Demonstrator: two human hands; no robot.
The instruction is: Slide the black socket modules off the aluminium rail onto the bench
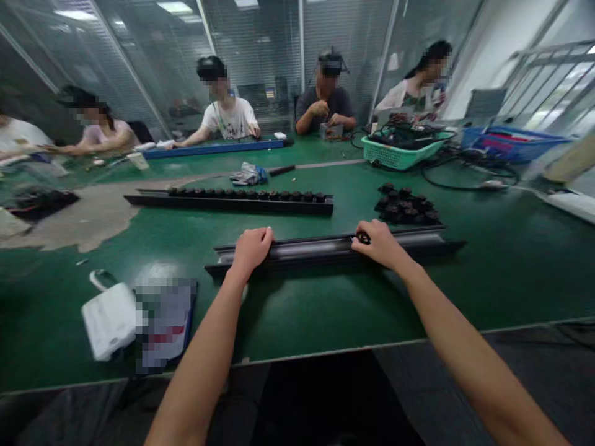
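Presently pinching a dark part (363,237) in the right fingers (374,227), at the long channel (311,249) lying crosswise beneath; gripping its left portion with left fingers (266,235), farther from the piled parts (405,207).

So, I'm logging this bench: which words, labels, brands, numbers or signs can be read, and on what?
None can be read.
Printed white T-shirt at the back: dark marks, too blurred.
Flat item with a red band: pixelated, illegible.
White object beside it: any marks too faint.
Blue-and-yellow patch in the background: too small.
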